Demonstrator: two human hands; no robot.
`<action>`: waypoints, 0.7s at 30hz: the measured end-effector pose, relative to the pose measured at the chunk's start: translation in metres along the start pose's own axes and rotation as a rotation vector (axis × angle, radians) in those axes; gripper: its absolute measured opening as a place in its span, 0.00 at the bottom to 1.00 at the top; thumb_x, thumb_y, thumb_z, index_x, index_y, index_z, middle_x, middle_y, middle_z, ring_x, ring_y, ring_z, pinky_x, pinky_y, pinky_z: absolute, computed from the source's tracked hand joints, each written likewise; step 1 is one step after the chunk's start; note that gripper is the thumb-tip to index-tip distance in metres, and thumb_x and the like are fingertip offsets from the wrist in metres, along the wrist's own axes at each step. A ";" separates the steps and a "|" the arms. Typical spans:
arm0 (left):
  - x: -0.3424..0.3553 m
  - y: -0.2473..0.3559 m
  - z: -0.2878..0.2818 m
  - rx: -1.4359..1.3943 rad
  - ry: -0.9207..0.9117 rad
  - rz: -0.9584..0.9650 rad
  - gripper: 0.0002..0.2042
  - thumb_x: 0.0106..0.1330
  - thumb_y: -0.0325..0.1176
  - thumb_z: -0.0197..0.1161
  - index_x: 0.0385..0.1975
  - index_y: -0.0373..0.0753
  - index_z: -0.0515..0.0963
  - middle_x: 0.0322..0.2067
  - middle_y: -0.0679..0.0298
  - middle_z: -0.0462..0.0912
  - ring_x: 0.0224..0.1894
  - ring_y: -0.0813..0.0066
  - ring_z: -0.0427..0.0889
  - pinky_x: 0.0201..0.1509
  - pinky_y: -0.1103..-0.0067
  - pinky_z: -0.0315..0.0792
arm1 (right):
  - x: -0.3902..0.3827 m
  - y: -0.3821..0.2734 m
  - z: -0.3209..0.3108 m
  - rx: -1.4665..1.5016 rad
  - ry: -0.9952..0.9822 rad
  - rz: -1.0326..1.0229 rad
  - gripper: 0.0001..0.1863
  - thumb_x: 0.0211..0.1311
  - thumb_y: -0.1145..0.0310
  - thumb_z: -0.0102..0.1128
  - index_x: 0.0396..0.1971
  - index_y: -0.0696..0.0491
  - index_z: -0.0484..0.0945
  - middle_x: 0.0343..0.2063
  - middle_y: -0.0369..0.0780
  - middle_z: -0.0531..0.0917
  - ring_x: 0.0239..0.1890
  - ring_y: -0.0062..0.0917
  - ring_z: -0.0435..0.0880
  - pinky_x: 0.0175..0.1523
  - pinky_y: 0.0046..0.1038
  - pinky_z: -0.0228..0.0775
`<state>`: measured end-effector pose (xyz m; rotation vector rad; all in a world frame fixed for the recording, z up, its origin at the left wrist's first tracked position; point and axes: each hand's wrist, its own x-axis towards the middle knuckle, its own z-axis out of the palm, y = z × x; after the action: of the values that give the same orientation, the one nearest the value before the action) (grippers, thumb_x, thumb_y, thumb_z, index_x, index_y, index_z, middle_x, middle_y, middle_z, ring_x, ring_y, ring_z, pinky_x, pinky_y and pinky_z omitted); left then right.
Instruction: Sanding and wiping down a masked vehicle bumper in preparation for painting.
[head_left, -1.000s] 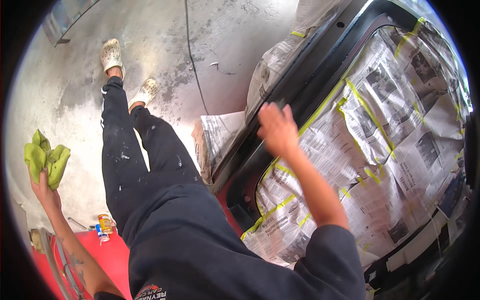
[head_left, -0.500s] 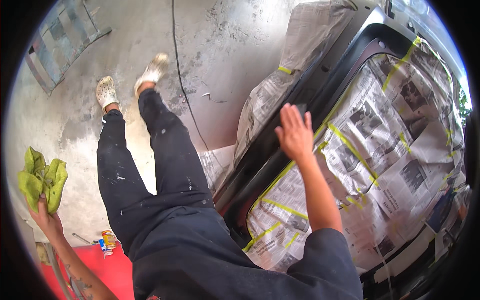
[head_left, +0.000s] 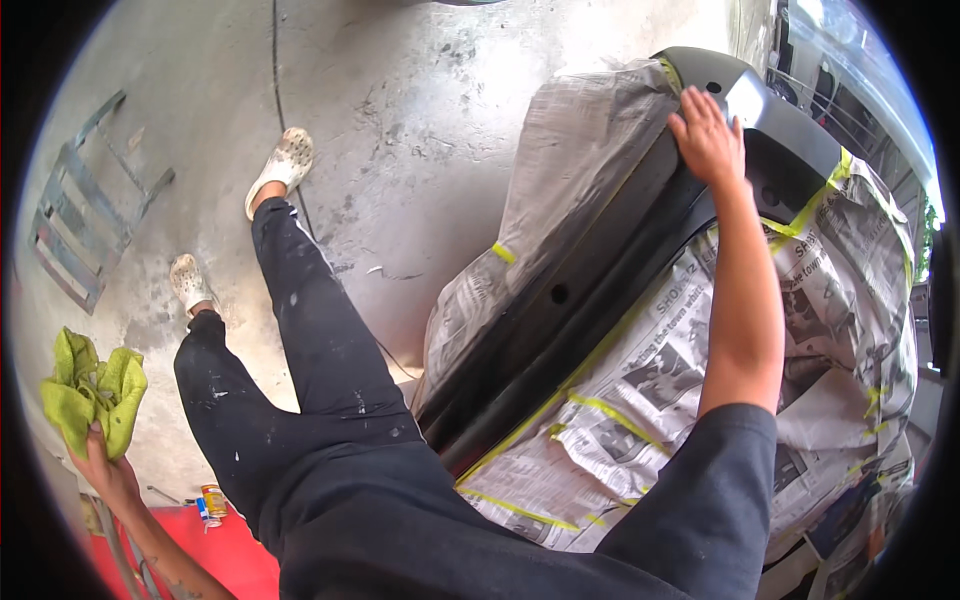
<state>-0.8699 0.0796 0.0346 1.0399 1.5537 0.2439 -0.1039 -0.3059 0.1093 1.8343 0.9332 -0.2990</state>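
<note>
On the far left, my left hand [head_left: 112,474] is raised and closed around a crumpled yellow-green cloth [head_left: 93,395]. My right hand [head_left: 708,145] lies flat, fingers extended, against the upper part of a dark grey-black vehicle body frame [head_left: 625,235], near its pale, shiny corner. It holds nothing that shows. Newspaper [head_left: 660,375] held by yellow masking tape [head_left: 620,415] covers the opening to the right of the frame. More masking paper [head_left: 570,150] hangs along the frame's left side. One round dark hole shows in the frame below my hand.
A worn metal step stand [head_left: 85,225] is on the concrete floor [head_left: 400,130] at left. A black cable [head_left: 277,80] runs across the floor by my right foot. Small cans [head_left: 212,500] stand by a red surface [head_left: 215,560] at lower left.
My right hand has moved up and farther along the frame, toward its shiny corner. My feet and the view have shifted with a step. The cloth is still in my left hand.
</note>
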 end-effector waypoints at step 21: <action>0.149 0.207 0.187 0.249 -0.177 0.168 0.24 0.68 0.31 0.61 0.61 0.28 0.67 0.57 0.54 0.72 0.58 0.67 0.73 0.63 0.71 0.69 | 0.055 0.064 0.033 0.291 0.301 0.353 0.34 0.67 0.52 0.53 0.65 0.59 0.65 0.67 0.49 0.66 0.71 0.40 0.62 0.71 0.55 0.47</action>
<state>-0.5947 0.2348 0.0157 1.3530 1.3611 0.0715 -0.0145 -0.3212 0.1047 2.3162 0.7732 0.0678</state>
